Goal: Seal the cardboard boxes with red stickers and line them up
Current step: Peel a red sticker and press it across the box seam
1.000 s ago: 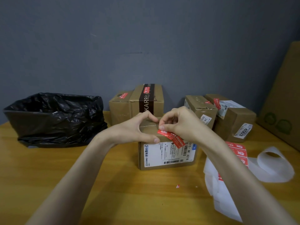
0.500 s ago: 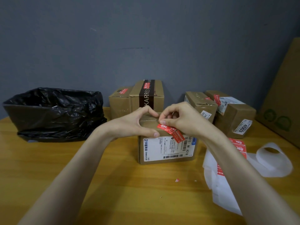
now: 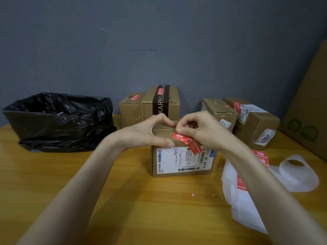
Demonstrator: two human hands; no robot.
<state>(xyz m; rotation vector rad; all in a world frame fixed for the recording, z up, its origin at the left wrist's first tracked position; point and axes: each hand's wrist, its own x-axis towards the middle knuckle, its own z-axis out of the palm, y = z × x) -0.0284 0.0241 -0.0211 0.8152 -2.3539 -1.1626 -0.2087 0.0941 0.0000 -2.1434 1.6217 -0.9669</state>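
A small cardboard box [image 3: 182,163] with a white shipping label stands at the table's middle. My left hand [image 3: 150,133] grips its top left edge, thumb on the front and forefinger on the top. My right hand [image 3: 200,129] pinches one end of a red sticker [image 3: 187,143] against the top front edge; the rest of the sticker hangs slanted over the label. Behind stand two boxes [image 3: 160,103] with red stickers on top. At the back right lie two more boxes [image 3: 254,124], tilted.
A bin lined with a black bag [image 3: 58,121] sits at the left. White backing paper with more red stickers [image 3: 261,158] trails at the right. A large cardboard sheet [image 3: 311,110] leans against the wall at the far right. A red scrap [image 3: 193,194] lies on the wooden table [image 3: 53,174].
Both hands stay on the box, almost unmoved. The sticker's pinched end has settled nearer the box's top edge. The view has tilted up slightly.
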